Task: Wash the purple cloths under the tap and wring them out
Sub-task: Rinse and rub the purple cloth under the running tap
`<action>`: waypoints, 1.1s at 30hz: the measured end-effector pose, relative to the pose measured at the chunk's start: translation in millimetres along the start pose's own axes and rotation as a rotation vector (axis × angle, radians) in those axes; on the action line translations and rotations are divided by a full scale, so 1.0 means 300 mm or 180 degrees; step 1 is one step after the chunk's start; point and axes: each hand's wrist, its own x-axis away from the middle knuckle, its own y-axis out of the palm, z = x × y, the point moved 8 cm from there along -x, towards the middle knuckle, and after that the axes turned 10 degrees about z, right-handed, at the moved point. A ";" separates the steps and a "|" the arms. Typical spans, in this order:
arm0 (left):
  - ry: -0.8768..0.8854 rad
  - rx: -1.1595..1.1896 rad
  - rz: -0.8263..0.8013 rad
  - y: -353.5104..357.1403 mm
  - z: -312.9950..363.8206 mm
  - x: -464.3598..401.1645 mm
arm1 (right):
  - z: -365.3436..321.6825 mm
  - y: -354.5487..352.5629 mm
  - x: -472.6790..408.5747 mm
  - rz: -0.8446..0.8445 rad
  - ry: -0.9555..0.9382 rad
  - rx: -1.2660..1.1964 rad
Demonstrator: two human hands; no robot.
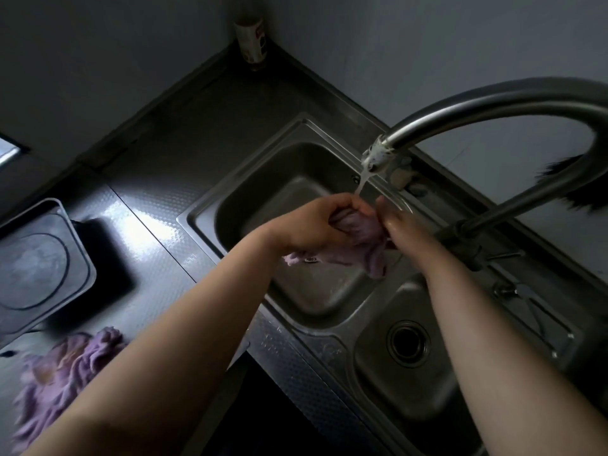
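Fingers of the left hand (316, 225) curl tight around the purple cloth (358, 240); the right hand (399, 225) grips its other end, forearms converging over the sink (204, 218), beneath the running tap (378, 156).

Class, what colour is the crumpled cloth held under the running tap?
Pale purple; the crumpled cloth, gripped by both hands, shows best in the head view.
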 end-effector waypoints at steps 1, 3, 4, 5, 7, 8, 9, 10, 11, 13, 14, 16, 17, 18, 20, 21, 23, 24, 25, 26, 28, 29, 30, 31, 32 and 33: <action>0.0034 -0.0114 -0.0100 0.010 0.006 -0.005 | -0.027 0.028 0.015 -0.0130 -0.0095 -0.0163; 0.0079 -0.0336 -0.0058 0.000 0.014 -0.015 | -0.032 0.079 0.035 -0.0503 -0.0080 -0.0720; 0.0080 -0.0509 0.0083 -0.022 0.016 -0.017 | -0.023 0.088 0.030 -0.0623 -0.0086 -0.0948; 0.0049 -0.0742 0.0262 -0.051 0.012 -0.017 | -0.031 0.083 0.034 -0.0736 -0.0183 -0.1013; -0.0195 -0.1290 0.0490 -0.114 -0.023 -0.015 | -0.045 0.058 0.027 -0.0774 -0.0411 -0.0976; -0.0341 -0.1573 0.0455 -0.134 -0.043 -0.009 | -0.057 0.047 0.026 -0.0768 -0.0516 -0.1075; -0.0446 -0.1778 0.0356 -0.148 -0.065 -0.001 | -0.075 0.038 0.031 -0.0761 -0.0611 -0.1214; -0.0499 -0.1819 0.0315 -0.160 -0.077 0.007 | -0.085 0.028 0.026 -0.0709 -0.0632 -0.1354; -0.0504 -0.1647 0.0354 -0.175 -0.092 0.013 | -0.100 0.018 0.028 -0.0661 -0.0680 -0.1433; -0.0418 -0.0582 0.0521 -0.183 -0.109 0.028 | -0.097 -0.005 0.015 -0.0477 -0.0674 -0.1474; -0.0402 0.0207 0.0641 -0.175 -0.116 0.035 | -0.095 -0.012 0.012 -0.0431 -0.0667 -0.1370; -0.0422 0.1508 0.1001 -0.157 -0.139 0.031 | -0.110 -0.009 0.025 -0.0420 -0.0723 -0.0663; -0.0390 0.1780 0.1224 -0.155 -0.146 0.024 | -0.122 0.004 0.041 -0.0470 -0.0777 -0.0175; -0.0372 0.1819 0.1476 -0.156 -0.156 0.016 | -0.115 0.010 0.038 -0.0464 -0.0799 0.0268; -0.0413 0.1790 0.1916 -0.155 -0.182 0.003 | -0.113 -0.006 0.035 -0.0315 -0.0727 0.0523; -0.0500 0.1904 0.2056 -0.145 -0.194 -0.002 | -0.120 -0.011 0.044 -0.0253 -0.0615 0.0290; -0.0770 0.2335 0.2320 -0.115 -0.226 -0.019 | -0.129 -0.003 0.054 -0.0066 -0.0543 -0.0232; -0.0958 0.2491 0.2360 -0.092 -0.230 -0.026 | -0.133 0.023 0.070 0.0026 -0.0596 -0.0344; -0.1188 0.2600 0.2326 -0.065 -0.227 -0.032 | -0.145 0.061 0.097 0.0061 -0.0716 -0.0275; -0.1418 0.2634 0.2261 -0.037 -0.223 -0.038 | -0.161 0.104 0.125 0.0098 -0.0908 -0.0048; -0.1750 0.2725 0.2140 0.026 -0.210 -0.044 | -0.188 0.137 0.139 0.0457 -0.1126 0.0382; -0.1802 0.2794 0.2113 0.053 -0.205 -0.053 | -0.208 0.115 0.127 0.0736 -0.1066 0.0399; -0.1784 0.2848 0.2088 0.076 -0.192 -0.058 | -0.220 0.083 0.105 0.0988 -0.0949 0.0336; -0.1749 0.2933 0.2080 0.089 -0.177 -0.062 | -0.231 0.062 0.093 0.1175 -0.0867 0.0254; -0.1733 0.2953 0.2178 0.081 -0.177 -0.059 | -0.229 0.060 0.091 0.1252 -0.0866 0.0217; -0.1694 0.2915 0.2317 0.058 -0.190 -0.063 | -0.220 0.084 0.101 0.1205 -0.0936 0.0257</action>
